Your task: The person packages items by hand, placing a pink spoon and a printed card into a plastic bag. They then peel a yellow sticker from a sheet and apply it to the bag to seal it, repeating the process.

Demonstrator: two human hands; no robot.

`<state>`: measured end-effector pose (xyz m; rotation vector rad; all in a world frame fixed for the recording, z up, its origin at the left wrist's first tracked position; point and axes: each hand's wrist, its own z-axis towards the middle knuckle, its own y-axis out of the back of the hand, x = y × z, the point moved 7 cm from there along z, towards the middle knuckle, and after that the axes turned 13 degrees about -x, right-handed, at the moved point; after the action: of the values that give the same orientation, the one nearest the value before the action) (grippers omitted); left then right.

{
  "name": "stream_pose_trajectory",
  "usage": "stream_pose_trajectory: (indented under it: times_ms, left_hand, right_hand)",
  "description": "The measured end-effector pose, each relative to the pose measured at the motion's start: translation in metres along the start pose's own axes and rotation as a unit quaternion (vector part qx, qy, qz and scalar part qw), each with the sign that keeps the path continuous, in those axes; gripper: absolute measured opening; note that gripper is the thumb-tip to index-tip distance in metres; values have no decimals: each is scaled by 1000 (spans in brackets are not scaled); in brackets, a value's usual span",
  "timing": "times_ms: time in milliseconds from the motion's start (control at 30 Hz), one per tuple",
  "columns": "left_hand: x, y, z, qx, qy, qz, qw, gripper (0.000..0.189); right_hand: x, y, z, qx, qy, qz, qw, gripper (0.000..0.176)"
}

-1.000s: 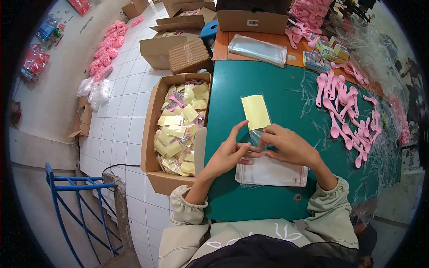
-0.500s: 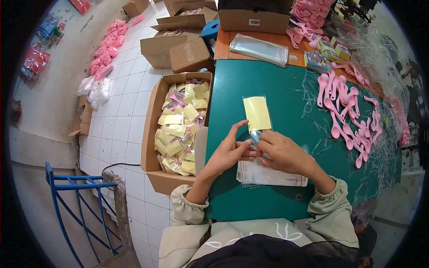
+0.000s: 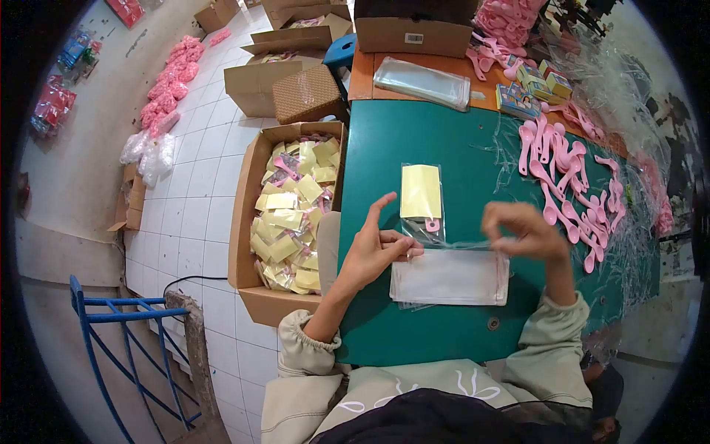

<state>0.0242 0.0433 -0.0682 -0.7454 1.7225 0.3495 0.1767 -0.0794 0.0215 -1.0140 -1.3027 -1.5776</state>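
A clear plastic bag (image 3: pixel 423 234) holding a yellow card (image 3: pixel 420 192) and a pink spoon, whose handle end (image 3: pixel 433 223) shows below the card, lies on the green tabletop. At the bag's near end, my left hand (image 3: pixel 375 254) pinches its edge between thumb and fingers, the index finger stretched out beside it. My right hand (image 3: pixel 523 231), slightly blurred, is closed on one end of a thin clear strip (image 3: pixel 466 245). That strip stretches from the bag's near edge across to my right fingers. Beneath it lies a stack of flat clear bags (image 3: pixel 451 281).
A cardboard box (image 3: pixel 244 222) full of packed bags stands left of the table. Loose pink spoons (image 3: pixel 566 166) lie to the right, among crumpled plastic film (image 3: pixel 621 251). More clear bags (image 3: pixel 421 81) and small boxes (image 3: pixel 518 100) sit at the back.
My right hand has moved right, away from the bag, drawing out the clear strip. My left hand stays at the bag's near edge; the spoon's handle end now shows.
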Motion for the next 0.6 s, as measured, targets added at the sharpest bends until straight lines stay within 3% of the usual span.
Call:
stream_pose_trajectory:
  times_ms: [67, 133, 167, 200, 300, 433, 500, 600]
  left_hand:
    - [2, 0, 0, 18, 1, 10, 1000, 59]
    - [3, 0, 2, 36, -7, 37, 999, 50]
    - [2, -1, 1, 40, -6, 33, 999, 46]
    - [2, -1, 0, 43, -5, 29, 999, 42]
    - [-1, -1, -1, 47, 8, 11, 999, 35]
    - [-11, -9, -8, 45, 52, -55, 996, 30]
    - [-16, -10, -9, 44, 45, -59, 996, 28]
    - [-13, -7, -15, 60, 53, -48, 996, 27]
  right_hand:
    - [-25, 47, -9, -51, -89, 70, 992, 16]
    - [-68, 112, -21, -157, -172, -95, 968, 18]
    - [-86, 153, -38, -235, -161, -367, 885, 18]
    - [-82, 163, -62, -218, -72, -759, 609, 22]
    - [-44, 149, -63, -337, -139, -701, 613, 31]
    - [3, 5, -7, -228, 29, -364, 903, 42]
    - [-12, -34, -3, -228, -1, -271, 935, 30]
    - [-28, -47, 1, -225, 12, -248, 942, 24]
